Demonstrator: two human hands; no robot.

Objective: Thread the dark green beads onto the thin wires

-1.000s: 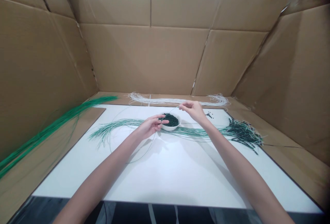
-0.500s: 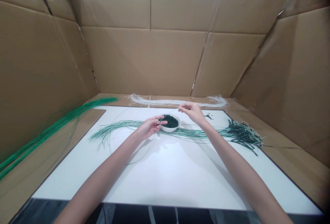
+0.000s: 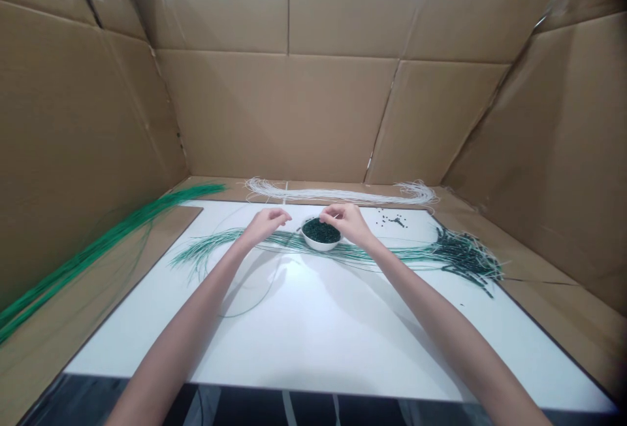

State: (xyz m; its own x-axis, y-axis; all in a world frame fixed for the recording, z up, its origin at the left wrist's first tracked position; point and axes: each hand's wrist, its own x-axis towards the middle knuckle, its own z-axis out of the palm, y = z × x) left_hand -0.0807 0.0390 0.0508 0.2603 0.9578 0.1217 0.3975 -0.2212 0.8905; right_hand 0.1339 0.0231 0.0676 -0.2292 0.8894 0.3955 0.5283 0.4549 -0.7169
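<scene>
A small white bowl (image 3: 316,244) full of dark green beads (image 3: 321,231) sits on the white table top (image 3: 318,328). My right hand (image 3: 345,222) hovers over the bowl's right rim with its fingertips pinched together above the beads. My left hand (image 3: 263,223) is to the left of the bowl, fingers curled in a pinch on a thin wire (image 3: 245,308) that loops down over the table. A bundle of green strands (image 3: 230,240) runs across the table behind the bowl, under both hands.
Cardboard walls (image 3: 274,112) enclose the table. White strands (image 3: 333,192) lie along the back edge. Bright green stems (image 3: 98,243) lie on cardboard at the left. Dark beaded strands (image 3: 463,256) pile up at the right, with loose beads (image 3: 389,220) near them.
My right hand came down and left to the bowl. My left hand moved left, away from the bowl, and the wire loop shifted with it.
</scene>
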